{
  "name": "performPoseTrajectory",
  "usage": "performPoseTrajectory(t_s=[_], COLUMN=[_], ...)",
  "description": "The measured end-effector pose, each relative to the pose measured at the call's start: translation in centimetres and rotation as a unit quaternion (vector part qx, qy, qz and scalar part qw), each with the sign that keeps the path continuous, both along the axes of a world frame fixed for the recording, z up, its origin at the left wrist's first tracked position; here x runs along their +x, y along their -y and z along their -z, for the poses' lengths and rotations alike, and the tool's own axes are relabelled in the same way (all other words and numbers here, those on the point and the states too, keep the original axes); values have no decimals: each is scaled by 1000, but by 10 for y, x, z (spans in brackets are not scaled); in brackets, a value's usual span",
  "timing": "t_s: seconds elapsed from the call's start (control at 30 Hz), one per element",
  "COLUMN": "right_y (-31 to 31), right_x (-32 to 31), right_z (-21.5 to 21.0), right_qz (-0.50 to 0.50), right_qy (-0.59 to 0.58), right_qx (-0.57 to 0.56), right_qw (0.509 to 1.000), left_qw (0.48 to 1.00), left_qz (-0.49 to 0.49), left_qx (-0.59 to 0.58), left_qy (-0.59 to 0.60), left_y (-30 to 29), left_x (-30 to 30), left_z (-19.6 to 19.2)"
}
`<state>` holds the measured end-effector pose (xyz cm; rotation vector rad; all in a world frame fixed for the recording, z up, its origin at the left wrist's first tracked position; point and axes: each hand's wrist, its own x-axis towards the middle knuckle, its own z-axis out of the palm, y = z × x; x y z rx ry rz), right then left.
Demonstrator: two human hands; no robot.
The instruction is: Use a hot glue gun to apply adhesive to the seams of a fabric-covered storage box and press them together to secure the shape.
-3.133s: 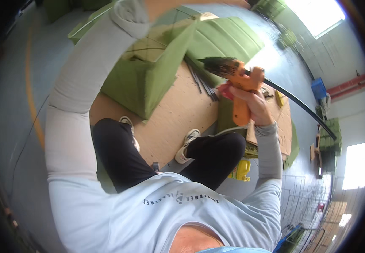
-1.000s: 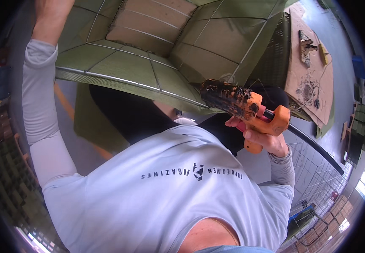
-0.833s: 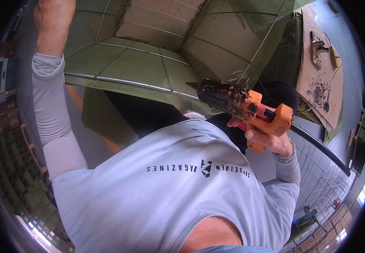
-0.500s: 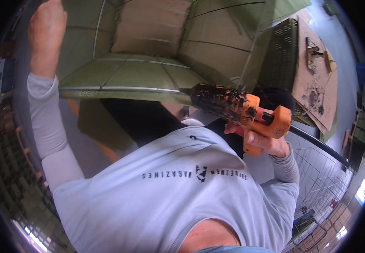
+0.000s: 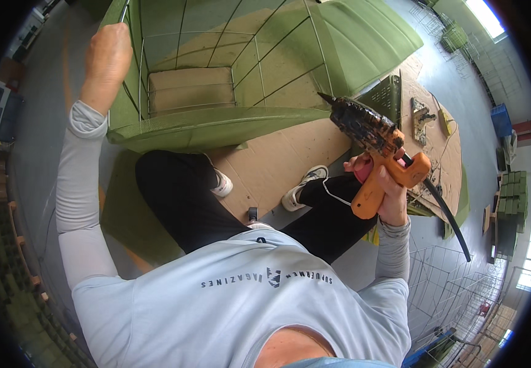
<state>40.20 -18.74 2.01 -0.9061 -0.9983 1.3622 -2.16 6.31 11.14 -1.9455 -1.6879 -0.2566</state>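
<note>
My right hand is wrapped round the handle of an orange glue gun, its front crusted with black glue. The dark nozzle points up and left, close to the near right edge of a green fabric box. A long black glue stick sticks out of the gun's back. At the far left my left hand is closed on the box's wire frame, at an upper corner. Green fabric lines the frame, and a brown panel shows inside. The left fingertips are hidden.
Brown cardboard lies on the floor between my feet. To the right, a glue-stained cardboard sheet carries a blackened tool beside a perforated green crate. Wire frames stand at the lower right. A white cord hangs near the gun.
The view has shifted, showing my legs and more floor. The glue gun's nozzle now tilts further upward, and the box sits higher in the picture. Both hands keep their hold.
</note>
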Motion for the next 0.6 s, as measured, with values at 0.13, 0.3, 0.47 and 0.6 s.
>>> performPoseTrajectory(t_s=[0.13,0.3,0.47,0.6], right_y=[-11,-9,1,12], right_x=[13,23,35,43], right_z=[-2,4,11,9], right_qz=[15,50,38,28], right_qy=[16,12,-7,10], right_qx=[29,21,36,25], right_qw=[999,998,999,999], left_qw=[1000,999,999,985], left_qz=[-26,-10,12,158], left_qx=[2,-6,9,69], left_qy=[-6,-36,-35,-17], left_y=[7,12,34,15], left_x=[-5,-6,17,1], left_z=[1,4,1,12])
